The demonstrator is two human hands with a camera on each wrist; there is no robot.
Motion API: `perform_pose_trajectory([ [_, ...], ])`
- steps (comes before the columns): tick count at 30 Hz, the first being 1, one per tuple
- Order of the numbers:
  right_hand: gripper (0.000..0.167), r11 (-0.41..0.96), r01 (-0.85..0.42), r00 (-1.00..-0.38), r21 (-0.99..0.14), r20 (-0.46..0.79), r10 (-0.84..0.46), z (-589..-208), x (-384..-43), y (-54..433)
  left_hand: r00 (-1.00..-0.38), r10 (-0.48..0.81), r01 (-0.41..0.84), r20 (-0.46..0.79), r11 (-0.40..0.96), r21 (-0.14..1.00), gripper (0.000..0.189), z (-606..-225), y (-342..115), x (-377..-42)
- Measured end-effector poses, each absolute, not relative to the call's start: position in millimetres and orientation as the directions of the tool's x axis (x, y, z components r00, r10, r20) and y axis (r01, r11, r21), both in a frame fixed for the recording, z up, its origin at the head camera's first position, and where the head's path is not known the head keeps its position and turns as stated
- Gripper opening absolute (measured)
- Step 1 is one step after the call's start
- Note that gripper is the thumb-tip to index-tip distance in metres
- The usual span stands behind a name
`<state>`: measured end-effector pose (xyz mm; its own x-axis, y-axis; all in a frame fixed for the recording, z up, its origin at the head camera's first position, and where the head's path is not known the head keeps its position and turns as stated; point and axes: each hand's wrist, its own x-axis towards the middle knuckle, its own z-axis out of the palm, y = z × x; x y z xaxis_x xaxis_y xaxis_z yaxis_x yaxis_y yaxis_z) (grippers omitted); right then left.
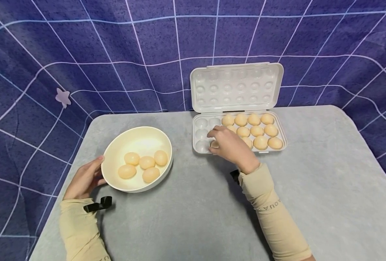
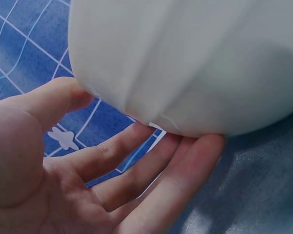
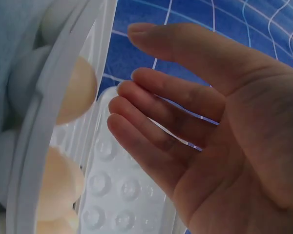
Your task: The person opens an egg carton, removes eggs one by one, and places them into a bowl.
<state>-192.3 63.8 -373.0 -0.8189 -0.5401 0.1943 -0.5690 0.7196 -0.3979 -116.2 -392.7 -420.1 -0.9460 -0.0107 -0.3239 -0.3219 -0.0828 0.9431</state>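
My left hand (image 1: 83,179) is at the left side of a cream bowl (image 1: 111,156). Its thumb and relaxed fingertips touch the outer wall of the bowl (image 2: 185,63). Several light-brown eggs (image 1: 147,162) lie inside. To the right stands a clear egg carton (image 1: 201,146), lid raised, with eggs (image 1: 256,131) filling most of its hollows. Over the carton's left part is my right hand (image 1: 230,145), its thumb and fingers apart around an egg (image 1: 214,144) in the front row. In the right wrist view the fingers (image 3: 151,131) are loosely extended and hold nothing.
The raised carton lid (image 1: 237,87) leans back against a blue curtain with a white grid (image 1: 154,40). Carton and bowl stand apart on a grey table (image 1: 186,217). The carton's left column holds no eggs. A star shape (image 1: 63,97) shows on the curtain.
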Motion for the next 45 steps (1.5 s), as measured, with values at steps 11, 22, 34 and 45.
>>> perform_pose_trajectory([
  [11,0.011,0.698,-0.586,-0.802,-0.412,0.175,-0.571,-381,-200,74,-0.948,-0.021,-0.315,-0.316,-0.046,0.948,0.015,-421,-393,-117],
  [22,0.012,0.712,-0.565,-0.816,-0.417,0.159,-0.555,-388,-202,73,-0.950,-0.023,-0.311,-0.311,-0.033,0.950,0.015,-421,-393,-116],
  [34,0.011,0.714,-0.560,-0.823,-0.420,0.186,-0.536,-394,-205,68,-0.950,-0.017,-0.309,-0.310,-0.053,0.950,0.016,-421,-394,-116],
  [45,0.007,0.718,-0.584,-0.811,-0.379,0.225,-0.540,-384,-200,65,-0.951,-0.015,-0.307,-0.308,-0.047,0.951,0.015,-422,-393,-116],
])
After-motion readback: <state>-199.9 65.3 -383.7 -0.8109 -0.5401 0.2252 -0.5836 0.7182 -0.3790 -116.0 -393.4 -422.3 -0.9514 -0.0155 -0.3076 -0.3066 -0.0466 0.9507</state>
